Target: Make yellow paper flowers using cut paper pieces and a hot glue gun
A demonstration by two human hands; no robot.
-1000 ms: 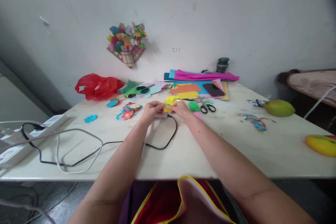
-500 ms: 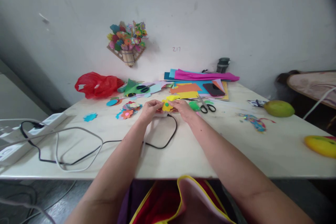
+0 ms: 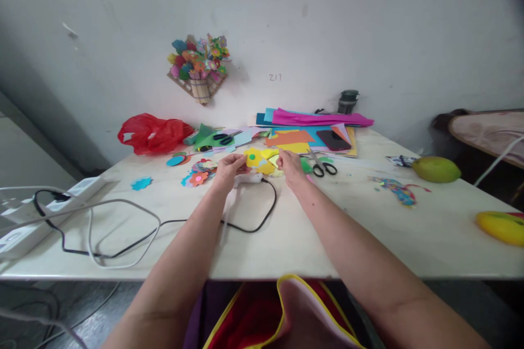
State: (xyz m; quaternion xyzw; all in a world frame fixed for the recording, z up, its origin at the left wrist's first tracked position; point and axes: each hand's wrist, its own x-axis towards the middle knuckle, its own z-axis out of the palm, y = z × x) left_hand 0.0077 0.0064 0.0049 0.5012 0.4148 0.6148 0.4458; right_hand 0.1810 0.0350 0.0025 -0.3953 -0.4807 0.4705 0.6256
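My left hand (image 3: 228,170) is closed, pinching the edge of a yellow foam flower (image 3: 258,160) with a green dot. Just to the right, my right hand (image 3: 290,167) has its fingers curled beside more yellow pieces (image 3: 271,152); what they hold, if anything, is too small to make out. Below the flower lies a white glue gun (image 3: 248,179) with a black cord (image 3: 274,204) at its right end and a clear stick (image 3: 224,226) toward me. A pile of coloured foam flowers (image 3: 199,178) is left of my left hand.
Black-handled scissors (image 3: 323,168) lie right of my right hand, another pair (image 3: 225,137) further back. Coloured sheets (image 3: 290,139) and a phone (image 3: 332,140) are behind. A red plastic bag (image 3: 153,133), a power strip (image 3: 53,207) with looping cables, and a green mango (image 3: 436,169) flank the workspace.
My hands have moved apart. The yellow flower has shifted left with my left hand, while my right hand has let go of it, curled its fingers and moved slightly right.
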